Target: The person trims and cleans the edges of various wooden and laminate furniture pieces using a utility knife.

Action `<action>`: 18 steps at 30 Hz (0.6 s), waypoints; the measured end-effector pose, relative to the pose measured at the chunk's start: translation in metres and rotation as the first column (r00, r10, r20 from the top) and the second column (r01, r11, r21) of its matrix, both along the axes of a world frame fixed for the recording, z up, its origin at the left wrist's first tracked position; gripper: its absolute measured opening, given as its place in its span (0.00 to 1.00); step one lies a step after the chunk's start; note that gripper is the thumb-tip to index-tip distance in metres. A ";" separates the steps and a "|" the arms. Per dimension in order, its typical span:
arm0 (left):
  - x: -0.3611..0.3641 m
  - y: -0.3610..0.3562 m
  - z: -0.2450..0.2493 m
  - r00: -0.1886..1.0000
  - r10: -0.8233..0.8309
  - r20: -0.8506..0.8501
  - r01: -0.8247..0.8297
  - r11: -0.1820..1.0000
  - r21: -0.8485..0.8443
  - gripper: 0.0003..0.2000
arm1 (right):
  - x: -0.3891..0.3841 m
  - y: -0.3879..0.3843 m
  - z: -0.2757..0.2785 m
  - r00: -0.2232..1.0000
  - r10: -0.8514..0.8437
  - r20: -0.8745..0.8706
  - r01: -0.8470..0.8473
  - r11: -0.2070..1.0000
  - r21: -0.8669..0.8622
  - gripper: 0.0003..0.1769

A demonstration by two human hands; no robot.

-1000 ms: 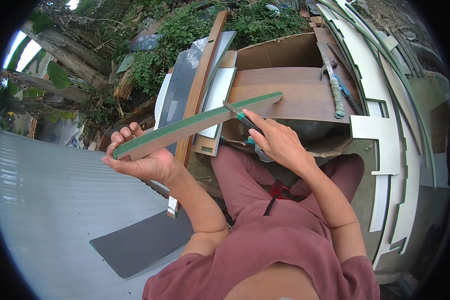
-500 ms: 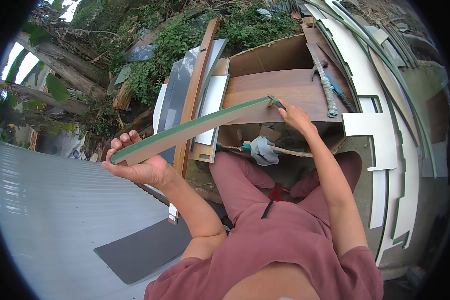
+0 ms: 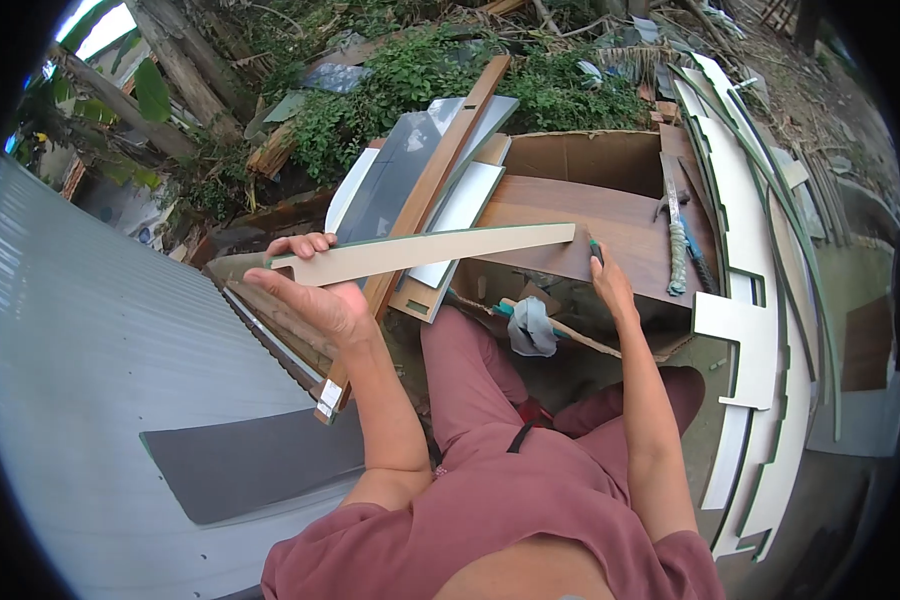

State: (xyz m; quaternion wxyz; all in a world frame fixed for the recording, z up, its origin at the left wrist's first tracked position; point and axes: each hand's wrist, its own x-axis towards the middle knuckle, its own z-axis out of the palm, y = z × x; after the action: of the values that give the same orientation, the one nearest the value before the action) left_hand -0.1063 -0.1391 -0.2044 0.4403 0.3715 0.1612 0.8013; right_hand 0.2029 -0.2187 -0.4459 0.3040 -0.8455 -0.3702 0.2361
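Seeing left grip [image 3: 320, 290], left of brown panel [image 3: 610, 205], pinching pale strip [image 3: 430, 252], long axis pointing right toward panel; I've right grip [image 3: 613, 280] wrapped around cutter [image 3: 596, 250], just past strip's free end.

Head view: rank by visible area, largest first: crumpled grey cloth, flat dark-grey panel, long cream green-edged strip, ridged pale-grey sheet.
1. Ridged pale-grey sheet
2. Flat dark-grey panel
3. Long cream green-edged strip
4. Crumpled grey cloth
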 end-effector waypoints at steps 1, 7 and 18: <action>-0.007 0.000 -0.006 0.999 -0.032 0.039 0.032 0.999 -0.010 0.23 | -0.001 -0.001 -0.001 0.999 0.034 0.022 -0.034 0.999 0.006 0.27; -0.069 0.029 -0.049 0.946 0.027 0.322 0.074 0.953 -0.295 0.19 | 0.012 0.001 -0.021 0.996 0.081 0.024 -0.083 0.992 0.096 0.28; -0.096 0.115 -0.060 0.715 0.450 0.536 -0.229 0.874 -0.428 0.23 | -0.015 -0.005 0.006 0.991 0.001 0.136 -0.002 1.000 0.004 0.28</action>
State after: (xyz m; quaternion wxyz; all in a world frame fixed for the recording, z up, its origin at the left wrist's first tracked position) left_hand -0.2023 -0.0238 -0.2647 0.3668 -0.0288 0.2055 0.9068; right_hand 0.1877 -0.2235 -0.4400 0.2794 -0.8587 -0.3912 0.1773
